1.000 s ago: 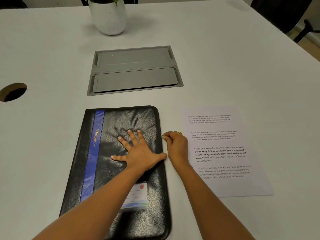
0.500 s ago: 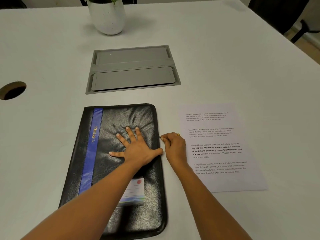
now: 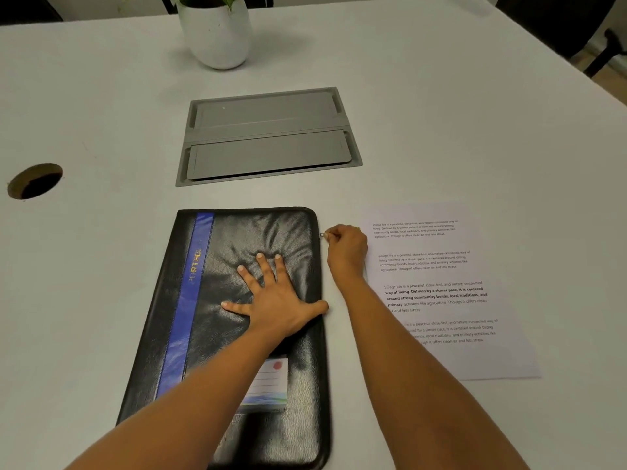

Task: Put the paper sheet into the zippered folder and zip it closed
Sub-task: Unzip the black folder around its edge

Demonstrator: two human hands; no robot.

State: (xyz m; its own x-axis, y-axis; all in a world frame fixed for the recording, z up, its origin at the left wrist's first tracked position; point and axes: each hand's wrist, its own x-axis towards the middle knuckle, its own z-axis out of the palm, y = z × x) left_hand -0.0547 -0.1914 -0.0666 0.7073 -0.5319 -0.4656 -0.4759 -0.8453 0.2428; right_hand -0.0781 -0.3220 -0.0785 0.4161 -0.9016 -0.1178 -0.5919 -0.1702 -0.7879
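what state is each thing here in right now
zippered folder, flat on the table, cover down
paper sheet, flat on the table right of the folder, not inside
left hand, flat, pressing the folder cover
right hand, pinching the zipper pull near the folder's far right corner
cable hatch, both flaps down
plant pot, upright

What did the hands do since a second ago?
The right hand, pinching the zip pull, slid it along the folder's right edge toward the far corner. The left hand stayed flat on the folder; the paper stayed beside it.
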